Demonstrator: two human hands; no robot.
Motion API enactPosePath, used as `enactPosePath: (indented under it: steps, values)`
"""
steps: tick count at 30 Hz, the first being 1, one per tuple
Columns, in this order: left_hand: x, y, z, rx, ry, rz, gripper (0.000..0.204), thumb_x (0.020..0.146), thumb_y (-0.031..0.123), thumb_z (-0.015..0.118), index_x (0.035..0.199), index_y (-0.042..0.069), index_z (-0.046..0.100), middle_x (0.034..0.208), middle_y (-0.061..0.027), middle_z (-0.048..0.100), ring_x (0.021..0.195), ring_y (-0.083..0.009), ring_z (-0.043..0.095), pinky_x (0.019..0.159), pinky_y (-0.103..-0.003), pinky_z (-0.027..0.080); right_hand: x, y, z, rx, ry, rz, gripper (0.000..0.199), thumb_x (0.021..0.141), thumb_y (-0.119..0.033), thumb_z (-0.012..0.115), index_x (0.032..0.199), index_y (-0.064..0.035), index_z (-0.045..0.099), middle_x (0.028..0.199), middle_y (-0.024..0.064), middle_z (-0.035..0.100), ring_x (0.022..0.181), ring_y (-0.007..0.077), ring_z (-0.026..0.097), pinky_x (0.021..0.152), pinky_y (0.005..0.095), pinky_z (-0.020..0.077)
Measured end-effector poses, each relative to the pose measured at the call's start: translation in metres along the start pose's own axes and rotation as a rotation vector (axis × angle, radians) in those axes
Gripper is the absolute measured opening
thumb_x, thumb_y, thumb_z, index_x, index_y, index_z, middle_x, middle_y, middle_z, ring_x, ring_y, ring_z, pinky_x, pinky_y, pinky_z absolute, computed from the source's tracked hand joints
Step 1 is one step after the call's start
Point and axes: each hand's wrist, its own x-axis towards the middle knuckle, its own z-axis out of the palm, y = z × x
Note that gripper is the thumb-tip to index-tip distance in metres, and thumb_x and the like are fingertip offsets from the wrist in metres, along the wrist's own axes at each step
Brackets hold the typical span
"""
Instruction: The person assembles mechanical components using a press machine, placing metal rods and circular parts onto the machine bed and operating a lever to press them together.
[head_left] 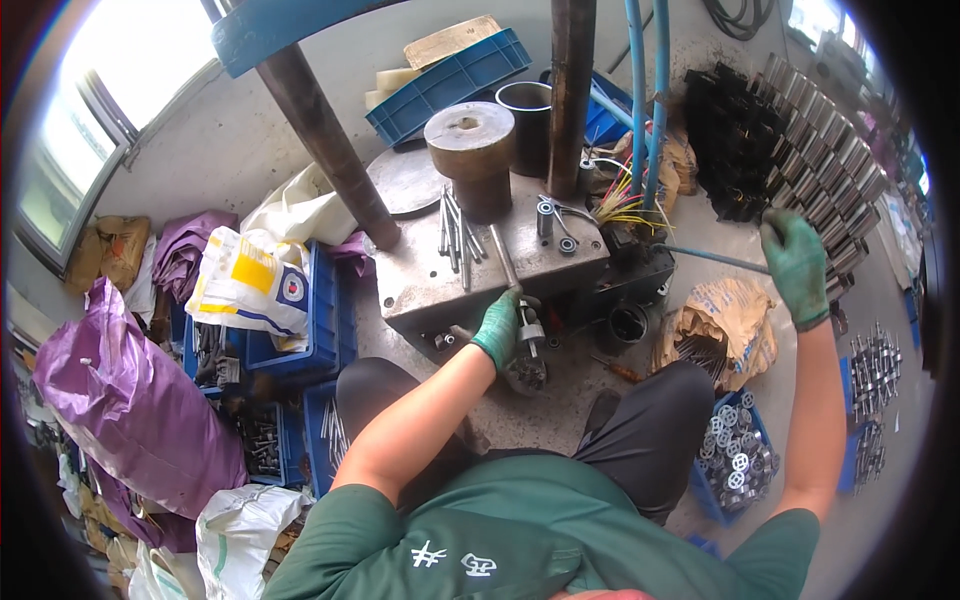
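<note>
My left hand (500,328), in a green glove, is closed round a metal shaft (504,256) at the front edge of a steel press block (440,277). The shaft's upper end leans over the block, and a ring-shaped collar (531,331) shows beside my fingers. Out to the right, my right hand (798,268), also gloved in green, is closed at the end of a long lever rod (715,259). Several thin steel rods (458,236) lie on the block, left of a thick round steel piece (470,135). Small bearing-like rings (568,245) sit at its right.
Steel columns (325,140) rise beside the block. Blue bins (330,305) and a purple sack (130,390) stand left. At right are a bin of flat metal discs (738,465), a torn paper sack (725,325), stacked metal cylinders (825,150) and blue hoses (638,110).
</note>
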Motion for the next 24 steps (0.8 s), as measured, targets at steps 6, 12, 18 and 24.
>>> enactPosePath:
  steps: [6, 12, 18, 24]
  values:
    - [-0.041, -0.032, -0.027, 0.649, -0.122, 0.555, 0.033, 0.113, 0.030, 0.049, 0.106, 0.004, 0.070, 0.081, -0.0007, 0.062, 0.075, -0.0137, 0.061, 0.062, -0.034, 0.052, -0.052, -0.112, -0.013, -0.082, -0.073, -0.418, 0.028, 0.085, -0.011, 0.077, 0.111, -0.0026, 0.072, 0.107, 0.0160, 0.073, 0.101, 0.0364, 0.071, 0.103, 0.0505, 0.0533]
    - [-0.064, 0.079, -0.063, 0.598, 0.107, 1.021, 0.019, 0.107, 0.018, 0.067, 0.115, 0.002, 0.066, 0.103, -0.0076, 0.069, 0.100, -0.0150, 0.065, 0.070, -0.028, 0.057, -0.024, -0.189, 0.050, 0.309, -0.251, -0.594, 0.032, 0.084, -0.017, 0.079, 0.113, -0.0042, 0.072, 0.112, 0.0140, 0.074, 0.105, 0.0367, 0.069, 0.106, 0.0498, 0.0512]
    - [-0.007, 0.180, -0.151, -0.345, 0.396, 0.598, 0.010, 0.104, 0.021, 0.069, 0.103, 0.012, 0.068, 0.081, -0.0024, 0.069, 0.065, -0.0152, 0.067, 0.055, -0.026, 0.055, -0.011, -0.196, 0.154, 0.609, -0.394, -0.428, 0.023, 0.087, -0.016, 0.075, 0.104, 0.0000, 0.075, 0.100, 0.0194, 0.075, 0.100, 0.0384, 0.070, 0.094, 0.0473, 0.0544]
    - [0.014, 0.189, -0.190, -0.406, 0.361, 0.370, 0.022, 0.111, 0.018, 0.054, 0.106, 0.003, 0.069, 0.090, -0.0107, 0.075, 0.069, -0.0194, 0.072, 0.054, -0.022, 0.061, -0.020, -0.166, 0.190, 0.490, -0.387, -0.399, 0.023, 0.087, -0.009, 0.073, 0.109, -0.0007, 0.075, 0.100, 0.0179, 0.073, 0.099, 0.0373, 0.070, 0.091, 0.0444, 0.0559]
